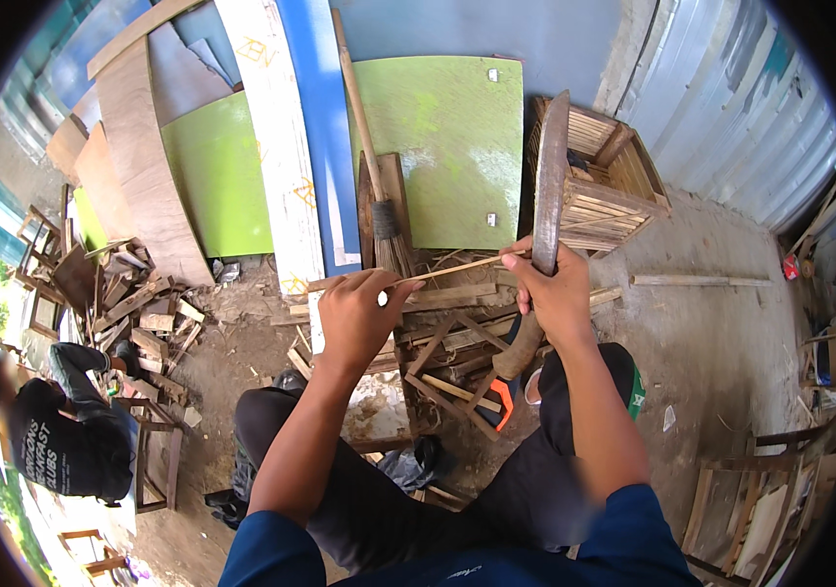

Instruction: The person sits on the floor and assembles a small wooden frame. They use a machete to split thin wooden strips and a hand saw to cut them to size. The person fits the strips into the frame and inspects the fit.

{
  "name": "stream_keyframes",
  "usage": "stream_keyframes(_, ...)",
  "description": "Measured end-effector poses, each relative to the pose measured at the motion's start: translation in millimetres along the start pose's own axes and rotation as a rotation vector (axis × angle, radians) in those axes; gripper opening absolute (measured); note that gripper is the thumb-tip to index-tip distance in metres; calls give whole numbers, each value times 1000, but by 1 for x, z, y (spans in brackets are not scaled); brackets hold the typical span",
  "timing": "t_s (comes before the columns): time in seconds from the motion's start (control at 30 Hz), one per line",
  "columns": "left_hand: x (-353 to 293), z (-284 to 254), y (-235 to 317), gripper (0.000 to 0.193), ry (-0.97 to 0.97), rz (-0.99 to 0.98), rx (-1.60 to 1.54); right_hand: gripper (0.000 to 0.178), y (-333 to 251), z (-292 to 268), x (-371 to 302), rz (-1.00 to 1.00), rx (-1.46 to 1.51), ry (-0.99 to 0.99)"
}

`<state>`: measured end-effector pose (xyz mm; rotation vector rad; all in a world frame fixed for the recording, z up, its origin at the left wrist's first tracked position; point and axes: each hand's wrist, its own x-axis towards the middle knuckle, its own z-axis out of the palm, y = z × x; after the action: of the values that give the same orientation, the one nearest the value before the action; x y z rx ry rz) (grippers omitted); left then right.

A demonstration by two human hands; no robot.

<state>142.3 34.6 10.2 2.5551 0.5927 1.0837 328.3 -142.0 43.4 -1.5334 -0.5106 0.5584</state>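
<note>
A thin, light wooden strip point(462, 268) runs between my two hands in front of me. My left hand point(357, 311) is closed around it, with a short end sticking out on the left. My right hand point(557, 293) is closed on a machete point(553, 176) near where blade meets handle. The broad blade points away from me, and the brown handle hangs below the hand. The strip's right end meets the right thumb and fingertips, close to the blade. A handsaw with an orange and black handle point(502, 403) lies below the right hand among wooden pieces.
A wooden frame point(438, 367) and a worn block point(374, 411) are between my legs. A broom point(387, 230) leans against green panels point(438, 137). A slatted crate point(609, 176) stands at far right. Scrap wood point(139, 303) and a seated person point(66, 426) are at left.
</note>
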Motion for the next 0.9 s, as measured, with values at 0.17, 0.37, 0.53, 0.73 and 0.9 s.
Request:
stream_keyframes(0.17, 6, -5, -4, 29, 179, 79, 137, 17, 4, 6, -8, -63, -131, 44)
stream_keyframes(0.37, 6, -10, -10, 29, 267, 134, 185, 20, 18, 16, -13, -343, -361, 175)
stream_keyframes(0.53, 1, -9, -15, 30, 282, 127, 189, 23, 24, 21, -20, -479, -396, 249)
stream_keyframes(0.73, -8, -9, -24, 31, 189, 105, 266, 23, 24, 24, -25, -484, -374, 223)
stream_keyframes(0.9, 5, 6, -24, 70, 302, 64, 233, 25, 26, 29, -38, -502, -367, 158)
